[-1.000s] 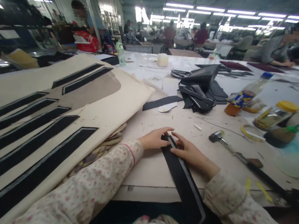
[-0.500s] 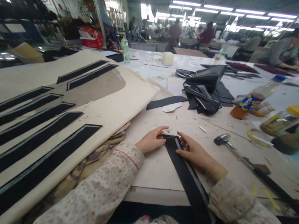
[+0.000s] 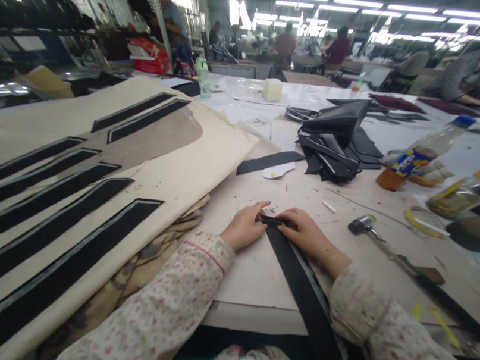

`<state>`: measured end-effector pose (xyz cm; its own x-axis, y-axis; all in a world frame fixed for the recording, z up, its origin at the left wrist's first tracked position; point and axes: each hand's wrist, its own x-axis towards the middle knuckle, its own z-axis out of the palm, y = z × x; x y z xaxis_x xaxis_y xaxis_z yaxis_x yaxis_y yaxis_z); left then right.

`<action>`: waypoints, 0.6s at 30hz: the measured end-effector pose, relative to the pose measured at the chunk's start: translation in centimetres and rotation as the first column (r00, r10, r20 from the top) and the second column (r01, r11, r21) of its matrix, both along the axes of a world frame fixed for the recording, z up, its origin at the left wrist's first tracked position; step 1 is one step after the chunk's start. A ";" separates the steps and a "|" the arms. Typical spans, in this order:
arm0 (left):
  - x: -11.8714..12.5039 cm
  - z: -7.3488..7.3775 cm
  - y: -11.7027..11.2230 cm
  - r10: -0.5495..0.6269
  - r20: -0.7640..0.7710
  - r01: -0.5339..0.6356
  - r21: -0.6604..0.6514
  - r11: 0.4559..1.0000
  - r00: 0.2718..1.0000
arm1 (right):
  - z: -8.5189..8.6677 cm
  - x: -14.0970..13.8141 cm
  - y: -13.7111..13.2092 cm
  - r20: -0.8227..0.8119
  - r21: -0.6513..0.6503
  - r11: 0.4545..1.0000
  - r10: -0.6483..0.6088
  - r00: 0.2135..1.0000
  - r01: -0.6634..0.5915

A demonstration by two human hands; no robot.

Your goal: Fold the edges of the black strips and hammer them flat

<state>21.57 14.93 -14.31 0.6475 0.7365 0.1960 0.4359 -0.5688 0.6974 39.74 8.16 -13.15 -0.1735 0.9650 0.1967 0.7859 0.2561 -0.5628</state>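
Observation:
A long black strip [image 3: 297, 279] with a pale line along its right edge runs from the worktable down over the front edge towards my lap. At its far end, my left hand [image 3: 245, 224] pinches the left corner between thumb and fingers. My right hand [image 3: 306, 236] grips the right corner, thumb on top, fingers curled over the narrow end. Between the two hands the end edge looks folded up. To the left, several similar black strips [image 3: 69, 266] with pale borders lie on a cream sheet [image 3: 205, 169].
A hammer [image 3: 362, 223] lies to the right, near a roll of yellow tape [image 3: 425, 221]. Behind it stand a tilted Pepsi bottle [image 3: 409, 160] and a yellow-lidded jar [image 3: 468, 193]. Black pieces [image 3: 332, 151] are heaped ahead. A co-worker [image 3: 473, 67] leans over the far right table.
My right hand has moved left and closed over the end of the strip, nearer my left hand. The strip's end edge now looks folded. The view has shifted slightly.

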 end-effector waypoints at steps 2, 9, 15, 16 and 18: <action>0.0 0.1 0.1 -0.002 0.006 0.002 -0.003 1.000 1.000 | 0.1 0.0 -0.1 -0.007 0.007 1.000 0.001 1.000 -0.001; 0.0 0.1 0.2 -0.004 -0.059 0.009 0.072 0.997 0.998 | -0.3 0.0 0.2 0.018 0.040 0.999 0.020 1.000 -0.021; -0.1 0.3 0.1 -0.035 -0.145 0.058 0.160 0.985 0.989 | -0.2 -0.3 0.3 0.058 0.054 0.997 0.055 0.997 -0.058; -0.1 0.3 0.1 -0.038 -0.145 0.063 0.173 0.983 0.989 | -0.1 -0.3 0.3 0.060 0.053 0.997 0.052 0.997 -0.055; -0.2 0.4 0.1 -0.051 -0.140 0.079 0.202 0.976 0.989 | 0.0 -0.3 0.1 0.063 0.056 0.997 0.048 0.997 -0.052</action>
<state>21.38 15.05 -13.93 0.7235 0.6444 0.2477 0.4742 -0.7247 0.5000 39.43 8.30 -13.19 -0.2345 0.9422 0.2391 0.8040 0.3263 -0.4971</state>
